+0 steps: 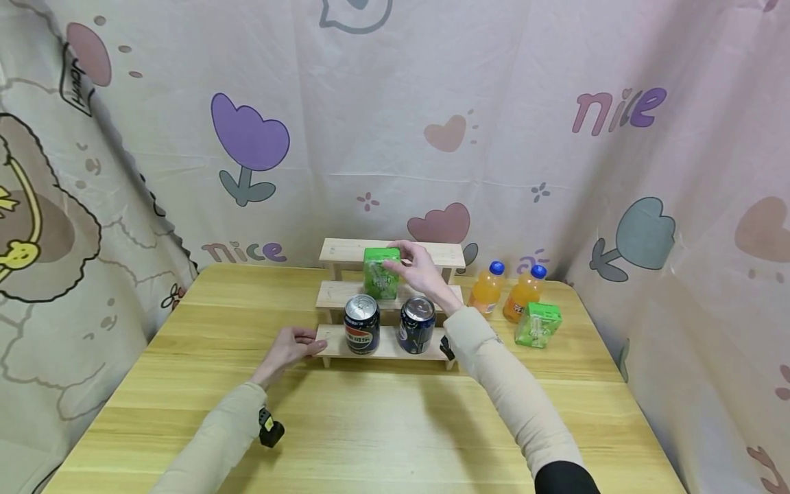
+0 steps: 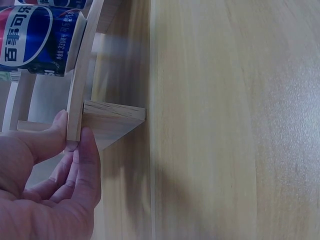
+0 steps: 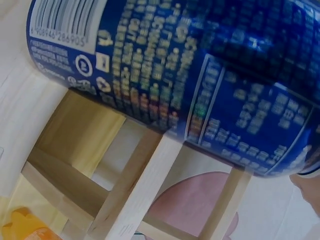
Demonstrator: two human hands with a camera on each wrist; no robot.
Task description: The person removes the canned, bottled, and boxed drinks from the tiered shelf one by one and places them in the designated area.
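A three-step wooden shelf (image 1: 333, 295) stands near the table's back edge. My left hand (image 1: 289, 351) pinches the left end of its lowest board (image 2: 76, 100) between thumb and fingers. My right hand (image 1: 422, 269) grips a green drink carton (image 1: 380, 276) by its upper right side, upright at the middle step; whether its base touches the board cannot be told. Two dark blue Pepsi cans stand on the lowest step, a left can (image 1: 361, 325) and a right can (image 1: 416, 326). The right can fills much of the right wrist view, where the carton is hidden.
Right of the shelf stand two orange drink bottles with blue caps, one bottle (image 1: 486, 291) nearer the shelf and another bottle (image 1: 523, 295) beside it. A second green carton (image 1: 538, 325) sits before them. Printed cloth (image 1: 370, 137) hangs behind the table (image 1: 382, 425).
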